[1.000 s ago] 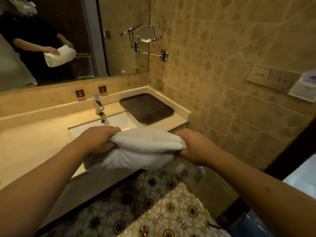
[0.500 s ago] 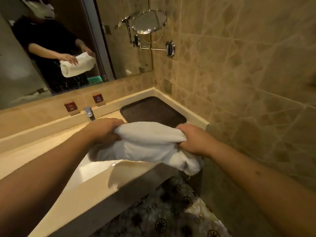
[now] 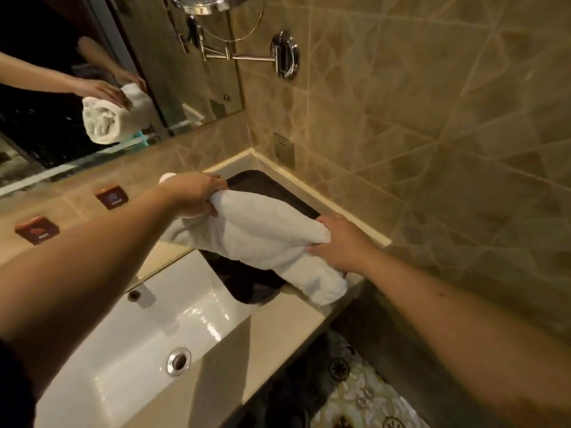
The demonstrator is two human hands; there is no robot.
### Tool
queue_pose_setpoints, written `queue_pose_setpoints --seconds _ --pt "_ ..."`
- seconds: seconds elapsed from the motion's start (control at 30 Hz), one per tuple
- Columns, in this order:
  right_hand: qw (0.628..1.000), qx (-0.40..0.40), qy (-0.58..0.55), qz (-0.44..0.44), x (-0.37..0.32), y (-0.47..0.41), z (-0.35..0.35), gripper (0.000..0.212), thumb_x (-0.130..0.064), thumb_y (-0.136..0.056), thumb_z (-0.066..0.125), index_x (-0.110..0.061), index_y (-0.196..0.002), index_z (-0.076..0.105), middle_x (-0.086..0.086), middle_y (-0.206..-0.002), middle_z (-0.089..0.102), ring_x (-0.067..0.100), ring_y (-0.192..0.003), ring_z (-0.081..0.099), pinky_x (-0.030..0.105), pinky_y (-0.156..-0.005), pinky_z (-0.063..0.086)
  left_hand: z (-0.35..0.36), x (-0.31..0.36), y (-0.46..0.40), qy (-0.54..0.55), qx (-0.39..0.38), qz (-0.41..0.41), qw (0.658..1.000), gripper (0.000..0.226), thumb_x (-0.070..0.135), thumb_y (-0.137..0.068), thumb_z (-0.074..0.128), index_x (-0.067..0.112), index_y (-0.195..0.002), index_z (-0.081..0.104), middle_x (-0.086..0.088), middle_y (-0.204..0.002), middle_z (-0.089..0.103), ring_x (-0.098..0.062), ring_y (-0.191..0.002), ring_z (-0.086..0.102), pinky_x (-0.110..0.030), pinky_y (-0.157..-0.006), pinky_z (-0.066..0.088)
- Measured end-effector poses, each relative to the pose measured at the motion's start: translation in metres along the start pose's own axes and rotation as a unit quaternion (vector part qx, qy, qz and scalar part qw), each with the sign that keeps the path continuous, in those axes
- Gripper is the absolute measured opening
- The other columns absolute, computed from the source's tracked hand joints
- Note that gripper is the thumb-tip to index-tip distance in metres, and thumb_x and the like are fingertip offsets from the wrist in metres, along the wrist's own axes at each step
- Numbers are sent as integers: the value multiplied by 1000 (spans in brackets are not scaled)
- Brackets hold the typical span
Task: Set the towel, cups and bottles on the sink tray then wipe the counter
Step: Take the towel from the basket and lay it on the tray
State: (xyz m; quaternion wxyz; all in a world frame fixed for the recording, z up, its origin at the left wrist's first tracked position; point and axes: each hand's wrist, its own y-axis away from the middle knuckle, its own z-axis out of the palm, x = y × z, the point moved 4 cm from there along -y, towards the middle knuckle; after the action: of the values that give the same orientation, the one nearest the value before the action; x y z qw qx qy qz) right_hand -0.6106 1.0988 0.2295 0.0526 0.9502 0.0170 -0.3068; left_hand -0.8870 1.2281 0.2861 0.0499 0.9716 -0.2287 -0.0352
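A rolled white towel (image 3: 265,239) hangs lengthwise over the dark brown tray (image 3: 265,183) in the counter's right corner. My left hand (image 3: 193,194) grips its far end and my right hand (image 3: 338,242) grips near its front end. The towel's front end (image 3: 324,285) sags down to the counter edge beyond the tray. Most of the tray is hidden under the towel. No cups or bottles show.
The white sink basin (image 3: 148,341) with its drain (image 3: 178,361) lies left of the tray. A beige counter rim (image 3: 278,329) runs along the front. Two small brown packets (image 3: 112,196) sit on the ledge below the mirror (image 3: 77,88). A tiled wall (image 3: 432,149) stands close on the right.
I have stepped closer and both hands have carried the towel forward and right, from above the sink to over the tray. The towel now points away from me instead of across.
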Motion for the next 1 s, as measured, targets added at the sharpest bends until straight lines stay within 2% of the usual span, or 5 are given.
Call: queue_pose_setpoints --seconds 0.33,0.57,0.73,0.83,1.0 --pt "981 35 -118 150 48 -114 36 46 -31 -82 78 -18 -122 60 1 -113 65 20 -101 63 33 -81 52 38 -21 -189 -18 -51 115 992 44 32 -82 75 31 -124 62 1 -124 64 -26 -111 60 -33 -96 44" --pt "965 27 -155 209 77 -164 53 46 -33 -84 77 -18 -124 61 -3 -112 64 18 -102 61 34 -86 50 74 -26 -257 11 -98 106 990 51 26 -81 76 28 -130 62 0 -129 64 -28 -119 57 -39 -101 45" --pt "968 37 -111 221 87 -177 57 46 -37 -87 73 -15 -125 61 2 -116 63 23 -108 61 32 -87 47 97 -20 -278 -47 -73 129 988 56 25 -85 70 30 -139 55 -6 -130 64 -31 -118 58 -40 -98 47" --pt "974 25 -24 226 82 -182 59 58 -40 -92 66 -12 -140 50 8 -133 53 28 -123 52 34 -98 41 112 -21 -283 -59 -54 128 989 63 23 -89 68 22 -148 46 -10 -142 54 -33 -126 53 -41 -99 46" --pt "968 25 105 229 77 -188 63 54 -46 -96 57 -15 -138 47 9 -132 52 28 -121 53 36 -96 42 125 -20 -283 -19 7 98 995 65 18 -90 67 17 -150 42 -13 -149 46 -35 -131 45 -41 -106 37"
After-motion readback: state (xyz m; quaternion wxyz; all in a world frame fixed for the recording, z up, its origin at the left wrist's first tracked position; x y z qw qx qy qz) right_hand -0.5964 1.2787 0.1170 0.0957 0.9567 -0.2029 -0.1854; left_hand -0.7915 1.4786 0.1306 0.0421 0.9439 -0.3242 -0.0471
